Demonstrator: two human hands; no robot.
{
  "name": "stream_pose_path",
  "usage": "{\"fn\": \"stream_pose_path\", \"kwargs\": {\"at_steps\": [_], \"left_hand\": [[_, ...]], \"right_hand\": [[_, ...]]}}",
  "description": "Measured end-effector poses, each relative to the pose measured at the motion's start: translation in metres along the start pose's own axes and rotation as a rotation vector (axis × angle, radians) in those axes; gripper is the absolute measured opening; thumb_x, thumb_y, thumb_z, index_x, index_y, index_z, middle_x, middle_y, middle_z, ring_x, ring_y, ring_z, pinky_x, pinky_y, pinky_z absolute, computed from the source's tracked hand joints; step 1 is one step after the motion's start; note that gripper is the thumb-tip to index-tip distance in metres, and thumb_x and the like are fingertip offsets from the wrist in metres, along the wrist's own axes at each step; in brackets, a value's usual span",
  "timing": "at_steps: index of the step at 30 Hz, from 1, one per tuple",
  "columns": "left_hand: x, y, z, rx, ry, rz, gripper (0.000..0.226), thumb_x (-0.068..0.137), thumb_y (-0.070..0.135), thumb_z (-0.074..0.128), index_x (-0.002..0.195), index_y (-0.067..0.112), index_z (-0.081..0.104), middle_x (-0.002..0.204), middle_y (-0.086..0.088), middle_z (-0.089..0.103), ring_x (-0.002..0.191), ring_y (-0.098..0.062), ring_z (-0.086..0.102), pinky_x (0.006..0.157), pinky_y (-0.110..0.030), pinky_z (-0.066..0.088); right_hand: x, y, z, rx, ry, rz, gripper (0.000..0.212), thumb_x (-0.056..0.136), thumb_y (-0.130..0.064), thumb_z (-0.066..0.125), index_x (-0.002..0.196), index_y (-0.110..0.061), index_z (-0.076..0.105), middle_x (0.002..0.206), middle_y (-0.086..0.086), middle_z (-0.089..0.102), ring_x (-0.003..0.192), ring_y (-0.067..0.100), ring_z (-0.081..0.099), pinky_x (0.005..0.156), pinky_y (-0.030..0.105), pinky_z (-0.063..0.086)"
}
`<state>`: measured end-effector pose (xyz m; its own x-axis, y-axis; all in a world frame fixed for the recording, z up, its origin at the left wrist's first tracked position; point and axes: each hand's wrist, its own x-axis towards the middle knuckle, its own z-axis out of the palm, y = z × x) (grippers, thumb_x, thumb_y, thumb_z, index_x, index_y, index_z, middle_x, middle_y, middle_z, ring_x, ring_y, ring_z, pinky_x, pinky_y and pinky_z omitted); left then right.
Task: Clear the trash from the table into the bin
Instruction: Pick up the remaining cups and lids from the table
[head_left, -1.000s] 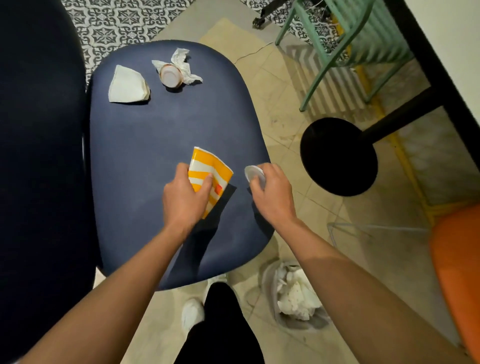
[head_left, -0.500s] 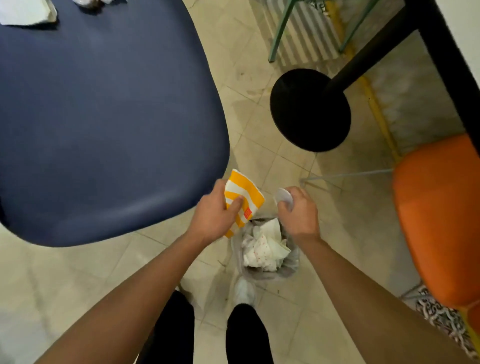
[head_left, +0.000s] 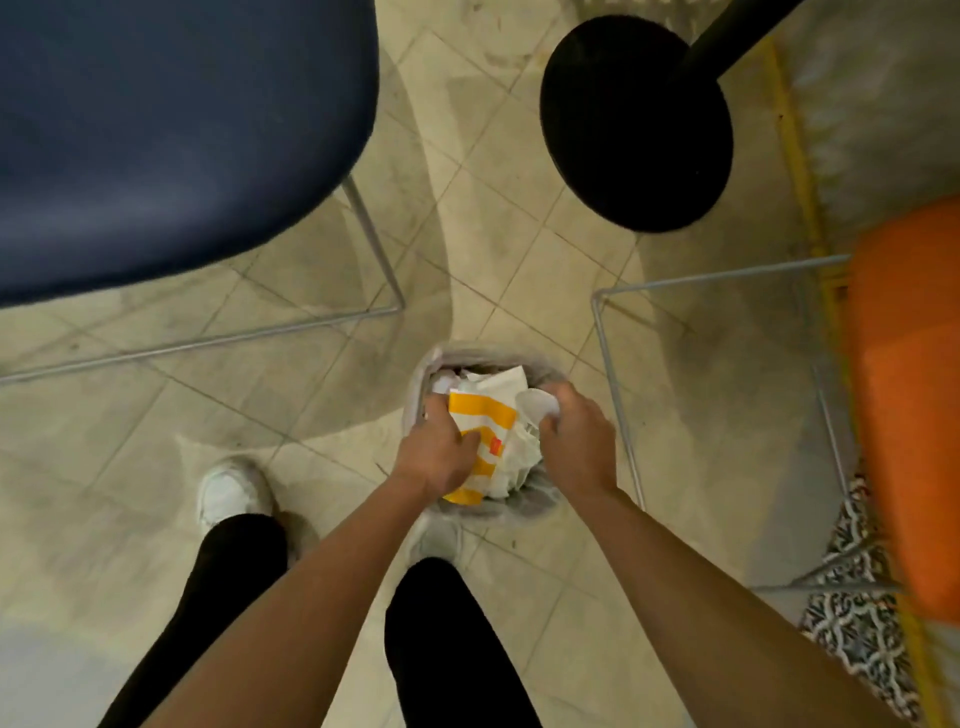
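A small grey bin stands on the tiled floor between my feet and the table, stuffed with crumpled white paper. My left hand grips a flattened yellow-and-white striped carton and holds it down inside the bin's mouth. Over the bin's right side, my right hand holds a small white lid in curled fingers. The dark blue table fills the upper left; its top surface is out of view.
A black round table base with its post sits at the upper right. An orange seat with a thin wire frame stands close on the right. Another wire leg runs under the blue table. My white shoes flank the bin.
Both hands have dropped from above the bin down into its mouth, carrying the striped carton and the white lid. The view has tilted down, so the table has slid up and left.
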<state>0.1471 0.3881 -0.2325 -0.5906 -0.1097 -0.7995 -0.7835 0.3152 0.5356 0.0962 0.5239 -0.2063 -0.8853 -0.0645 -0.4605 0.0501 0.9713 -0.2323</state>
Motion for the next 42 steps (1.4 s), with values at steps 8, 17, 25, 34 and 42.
{"fn": "stream_pose_path", "kwargs": {"at_steps": [8,17,25,34,42], "left_hand": [[0.035,-0.022,0.033,0.095,0.038,0.011,0.046,0.092,0.023,0.055,0.125,0.003,0.032,0.121,-0.023,0.055,0.110,-0.038,0.053,0.085,-0.039,0.044],[0.043,-0.020,0.037,0.230,0.144,0.053,0.065,0.084,0.019,0.067,0.134,0.003,0.029,0.137,-0.018,0.037,0.121,-0.032,0.047,0.094,-0.034,0.039],[0.029,-0.018,0.027,0.319,0.157,0.097,0.067,0.079,0.018,0.072,0.132,0.007,0.033,0.134,-0.013,0.034,0.112,-0.033,0.052,0.087,-0.038,0.044],[-0.003,-0.007,-0.018,0.280,0.189,0.202,0.061,0.080,0.025,0.071,0.132,0.014,0.040,0.129,-0.010,0.043,0.117,-0.029,0.048,0.089,-0.038,0.045],[-0.050,0.022,-0.091,0.199,0.275,0.349,0.048,0.082,0.025,0.067,0.126,0.018,0.048,0.126,-0.003,0.052,0.116,-0.022,0.050,0.089,-0.028,0.039]], "right_hand": [[0.029,0.024,0.048,-0.086,-0.038,-0.059,0.035,0.095,-0.011,0.039,0.125,-0.020,0.055,0.115,0.005,0.062,0.110,0.026,0.053,0.082,0.035,0.046],[0.041,0.028,0.056,-0.240,-0.232,-0.026,0.040,0.102,-0.036,0.030,0.135,-0.020,0.046,0.130,0.006,0.057,0.121,0.026,0.048,0.095,0.038,0.035],[0.031,0.018,0.045,-0.225,-0.221,0.015,0.048,0.099,-0.043,0.032,0.140,-0.019,0.039,0.138,0.005,0.049,0.128,0.025,0.040,0.100,0.041,0.032],[0.011,-0.019,0.014,-0.191,-0.113,-0.076,0.052,0.096,-0.043,0.043,0.141,-0.018,0.039,0.139,0.004,0.047,0.132,0.024,0.035,0.101,0.037,0.031],[-0.005,-0.083,-0.037,-0.105,-0.066,-0.099,0.045,0.096,-0.039,0.044,0.137,-0.021,0.043,0.136,0.001,0.046,0.130,0.021,0.035,0.103,0.035,0.027]]}}
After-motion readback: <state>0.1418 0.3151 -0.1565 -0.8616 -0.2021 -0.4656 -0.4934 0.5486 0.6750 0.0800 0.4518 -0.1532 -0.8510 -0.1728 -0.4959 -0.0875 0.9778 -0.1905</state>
